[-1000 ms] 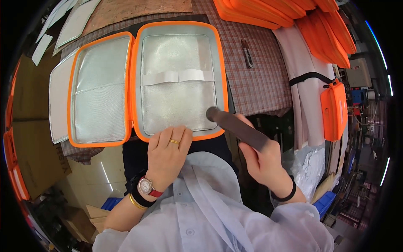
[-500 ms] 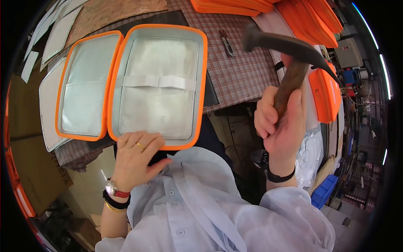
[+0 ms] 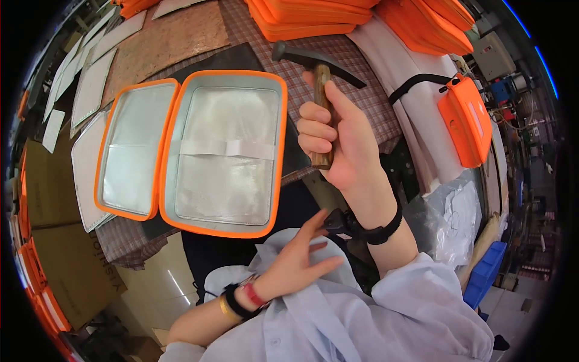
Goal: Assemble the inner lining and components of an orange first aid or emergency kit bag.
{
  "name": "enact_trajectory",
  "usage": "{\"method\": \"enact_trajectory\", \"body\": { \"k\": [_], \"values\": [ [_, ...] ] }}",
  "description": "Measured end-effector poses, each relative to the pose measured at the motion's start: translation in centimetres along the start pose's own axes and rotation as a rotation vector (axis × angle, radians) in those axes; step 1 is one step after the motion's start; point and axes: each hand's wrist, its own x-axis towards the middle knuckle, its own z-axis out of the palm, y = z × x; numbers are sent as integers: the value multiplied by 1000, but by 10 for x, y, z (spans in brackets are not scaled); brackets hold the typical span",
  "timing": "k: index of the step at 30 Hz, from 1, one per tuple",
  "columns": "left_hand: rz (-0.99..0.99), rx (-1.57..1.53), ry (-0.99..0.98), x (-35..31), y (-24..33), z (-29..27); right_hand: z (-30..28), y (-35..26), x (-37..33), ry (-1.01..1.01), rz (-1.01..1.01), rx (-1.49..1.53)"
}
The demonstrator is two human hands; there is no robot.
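My right hand (image 3: 341, 130) is wrapped round the wooden handle of a hammer (image 3: 321, 78), raised over the table beside the case. The hammer's dark metal head points left, with its long thin end to the right. An orange-edged case (image 3: 226, 233) with a silvery lining lies open, its lid (image 3: 128, 151) folded out to the left. A pale elastic strap (image 3: 226, 148) crosses the inside of its deeper half. My left hand (image 3: 301, 256) is in front of my body below the right wrist, fingers spread and holding nothing. It is apart from the case.
Orange cases (image 3: 310, 15) are stacked at the far side, with another orange case (image 3: 464, 123) at the right next to pale rolled material (image 3: 416, 114). White panels (image 3: 93, 87) and a brown board (image 3: 166, 45) lie at the far left. A blue bin (image 3: 484, 274) and clear plastic (image 3: 449, 214) are at the lower right.
My left hand has left the case's near edge and moved right, toward my body. My right hand has carried the hammer left. The case appears lower in view.
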Motion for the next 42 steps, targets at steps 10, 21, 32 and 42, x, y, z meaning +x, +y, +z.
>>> {"method": "enact_trajectory", "body": {
  "k": [10,21,32,42],
  "values": [
    [-255,-101,-138,19,4,-9,-14,11,-4,33,-198,-324],
    [-137,-186,-87,12,1,-11,-10,22,-23,37,-261,-605],
    [-73,-130,-94,9,5,-12,-10,32,-41,56,-366,-750],
    [733,1318,258,-2,24,-30,-15,-1,-33,-51,-423,-1026]
  ]
}}
